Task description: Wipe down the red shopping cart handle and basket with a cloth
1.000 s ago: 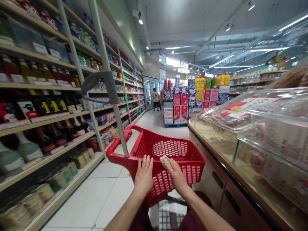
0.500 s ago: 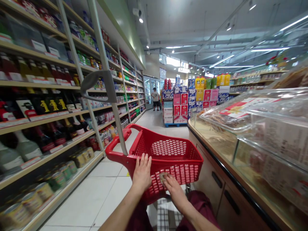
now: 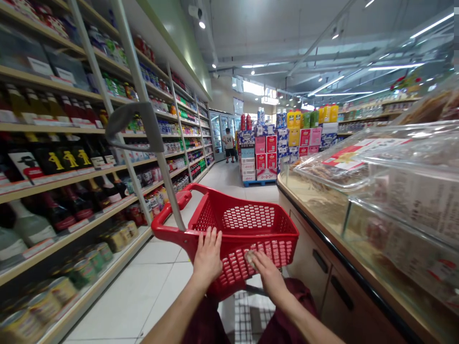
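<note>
A red plastic shopping trolley [image 3: 261, 236] with a perforated basket stands sideways right in front of me. My left hand [image 3: 208, 253] lies flat on its near side just below the rim, fingers stretched out and touching the plastic. Against the holed side panel, further right and lower, my right hand [image 3: 267, 272] presses a small greyish wad [image 3: 250, 258] under its fingertips. The wad is mostly covered, and its material cannot be made out. A metal pole [image 3: 158, 148] with a grey loop handle [image 3: 136, 126] rises from the trolley's left end.
Shelves [image 3: 64, 177] of bottles and cans line the left. A glass-topped counter [image 3: 315, 210] with clear food boxes [image 3: 351, 162] runs close on the right. Stacked drink cartons [image 3: 265, 155] stand on a blue pallet ahead. A person [image 3: 228, 143] stands further down the aisle.
My right hand has slid a little right and up along the basket's side with the wad. The left hand stays put on the basket. The view has shifted slightly.
</note>
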The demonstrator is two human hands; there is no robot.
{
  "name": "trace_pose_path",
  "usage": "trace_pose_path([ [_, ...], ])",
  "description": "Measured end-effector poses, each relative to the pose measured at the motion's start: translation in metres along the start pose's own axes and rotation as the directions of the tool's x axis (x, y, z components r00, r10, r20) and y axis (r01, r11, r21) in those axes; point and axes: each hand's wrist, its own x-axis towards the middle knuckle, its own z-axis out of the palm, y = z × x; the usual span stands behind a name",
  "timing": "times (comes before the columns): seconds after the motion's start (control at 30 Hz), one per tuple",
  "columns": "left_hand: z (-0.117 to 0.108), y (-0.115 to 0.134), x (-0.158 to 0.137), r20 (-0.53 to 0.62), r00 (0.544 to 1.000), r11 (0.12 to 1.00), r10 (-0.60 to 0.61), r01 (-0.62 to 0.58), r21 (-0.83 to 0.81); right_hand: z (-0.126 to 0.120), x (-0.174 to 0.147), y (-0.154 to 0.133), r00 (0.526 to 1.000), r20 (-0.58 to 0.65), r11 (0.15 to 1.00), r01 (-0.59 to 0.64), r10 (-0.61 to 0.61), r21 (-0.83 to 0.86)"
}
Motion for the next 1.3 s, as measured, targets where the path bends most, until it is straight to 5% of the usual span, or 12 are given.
trace_pose_path([
  [0.13, 0.001, 0.001, 0.001, -0.014, 1.0, 1.0, -0.007, 0.007, 0.01, -0.024, 0.01, 0.02, 0.974, -0.104, 0.978, -0.205, 0.2, -0.031],
  [0.33, 0.003, 0.0, 0.0, -0.022, 1.0, 1.0, 0.0, 0.001, 0.016, -0.016, -0.027, 0.03, 0.981, 0.097, 0.983, -0.163, 0.17, -0.081],
  [0.53, 0.004, 0.002, 0.0, -0.059, 0.998, 0.999, -0.007, 0.01, 0.045, -0.036, -0.002, 0.038, 0.949, -0.071, 0.95, -0.309, 0.306, -0.04],
  [0.73, 0.007, 0.001, 0.0, -0.063, 0.998, 0.999, 0.007, -0.004, 0.044, -0.03, -0.027, 0.048, 0.926, 0.124, 0.932, -0.345, 0.357, -0.106],
  [0.93, 0.006, 0.003, 0.0, -0.096, 0.995, 0.998, 0.002, 0.004, 0.057, -0.052, -0.031, 0.075, 0.882, -0.112, 0.876, -0.469, 0.457, -0.116],
  [1.13, 0.006, 0.002, 0.0, -0.056, 0.998, 0.998, 0.002, 0.001, 0.057, -0.047, -0.051, 0.079, 0.863, -0.004, 0.852, -0.499, 0.505, -0.162],
  [1.3, 0.004, 0.004, 0.0, -0.082, 0.997, 0.998, -0.003, 0.007, 0.054, -0.059, -0.034, 0.093, 0.864, -0.159, 0.855, -0.499, 0.478, -0.142],
])
